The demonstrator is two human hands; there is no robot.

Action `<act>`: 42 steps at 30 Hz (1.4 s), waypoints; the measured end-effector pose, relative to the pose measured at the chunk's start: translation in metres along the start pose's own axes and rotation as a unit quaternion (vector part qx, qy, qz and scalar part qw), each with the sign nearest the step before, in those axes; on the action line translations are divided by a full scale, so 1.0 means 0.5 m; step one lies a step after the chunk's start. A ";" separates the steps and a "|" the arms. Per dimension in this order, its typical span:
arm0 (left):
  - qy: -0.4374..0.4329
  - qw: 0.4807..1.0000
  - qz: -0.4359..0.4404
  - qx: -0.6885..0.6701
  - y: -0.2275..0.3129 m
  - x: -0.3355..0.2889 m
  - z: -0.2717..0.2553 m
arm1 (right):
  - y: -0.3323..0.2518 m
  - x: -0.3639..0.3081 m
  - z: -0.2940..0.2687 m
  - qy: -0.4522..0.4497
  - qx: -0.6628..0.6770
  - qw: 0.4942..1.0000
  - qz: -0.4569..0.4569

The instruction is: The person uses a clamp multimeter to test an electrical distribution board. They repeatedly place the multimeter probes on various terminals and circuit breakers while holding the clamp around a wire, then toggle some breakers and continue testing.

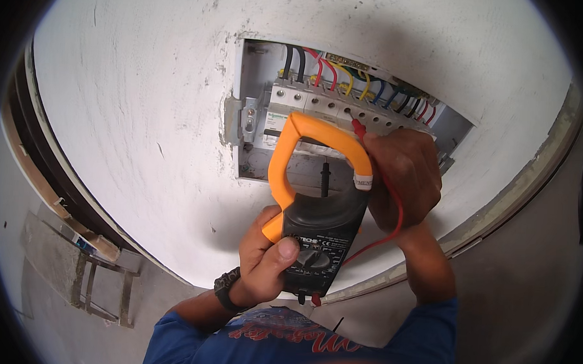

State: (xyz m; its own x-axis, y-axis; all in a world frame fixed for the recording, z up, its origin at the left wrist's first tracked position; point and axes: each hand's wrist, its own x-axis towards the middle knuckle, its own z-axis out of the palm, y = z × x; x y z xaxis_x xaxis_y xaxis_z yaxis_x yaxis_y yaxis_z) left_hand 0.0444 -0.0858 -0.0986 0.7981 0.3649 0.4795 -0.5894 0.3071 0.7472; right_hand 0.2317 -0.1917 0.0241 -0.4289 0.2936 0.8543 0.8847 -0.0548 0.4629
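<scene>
My left hand [266,261] is wrapped round the lower body of a clamp meter [322,231], its thumb beside the dial. The meter has a black body and a large orange jaw [280,162]. My right hand [407,176] is closed on a red test probe [358,127], whose tip points at a screw hole in the row of circuit breakers [320,106]. A red lead runs from that hand down behind the meter. Through the jaw a black test probe [325,180] shows upright below the breakers; what holds it is hidden.
The breakers sit in a recessed metal box [239,71] in a white wall [146,113]. Black, red, yellow and blue wires [349,81] enter them from above. At the lower left stands a grey, stained stool-like frame [86,271]. A dark curved edge runs along the left.
</scene>
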 end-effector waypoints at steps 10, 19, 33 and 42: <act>0.008 0.995 0.034 0.095 -0.011 -0.066 -0.024 | -0.063 -0.072 -0.072 -0.012 -0.007 0.995 0.095; -0.015 0.999 0.001 0.050 -0.022 -0.034 0.026 | -0.033 -0.095 -0.087 -0.008 0.001 0.995 0.103; -0.031 0.999 0.004 0.027 -0.050 -0.015 0.049 | -0.004 -0.095 -0.081 0.013 0.016 0.996 0.090; -0.017 0.999 0.019 0.042 -0.061 -0.007 0.031 | -0.005 -0.070 -0.062 0.007 0.018 0.997 0.072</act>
State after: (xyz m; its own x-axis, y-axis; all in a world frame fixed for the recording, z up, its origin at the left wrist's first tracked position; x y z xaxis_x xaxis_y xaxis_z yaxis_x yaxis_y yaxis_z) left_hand 0.0615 -0.1100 -0.1162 0.7796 0.3454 0.5225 -0.6081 0.2177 0.7635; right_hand 0.2390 -0.2314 0.0003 -0.2992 0.2719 0.9146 0.9430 -0.0618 0.3269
